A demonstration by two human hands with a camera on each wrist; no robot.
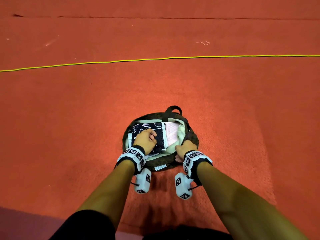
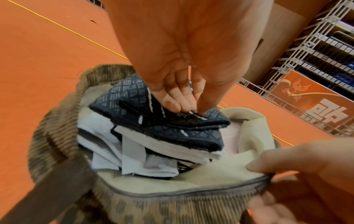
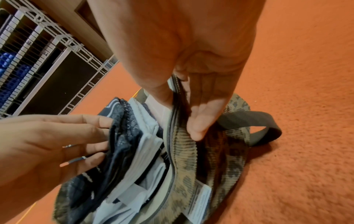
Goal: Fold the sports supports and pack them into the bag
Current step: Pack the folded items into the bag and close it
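A brown patterned corduroy bag [image 1: 192,138] with cream lining lies open on the red carpet. Inside it, a folded navy patterned support [image 1: 147,126] lies on top of white folded supports [image 2: 134,160], with a pink one [image 1: 171,134] beside them. My left hand [image 1: 153,137] is inside the opening and pinches the navy support [image 2: 168,124] between thumb and fingertips [image 2: 172,104]. My right hand [image 1: 184,147] grips the bag's zipper rim [image 3: 172,136] on the near right side and holds it up, thumb inside and fingers [image 3: 199,121] outside.
A yellow cord [image 1: 155,59] runs across the carpet well beyond the bag. The bag's dark handle [image 1: 173,110] loops at its far side. A wire rack [image 2: 316,37] and an orange banner [image 2: 306,103] stand off to one side.
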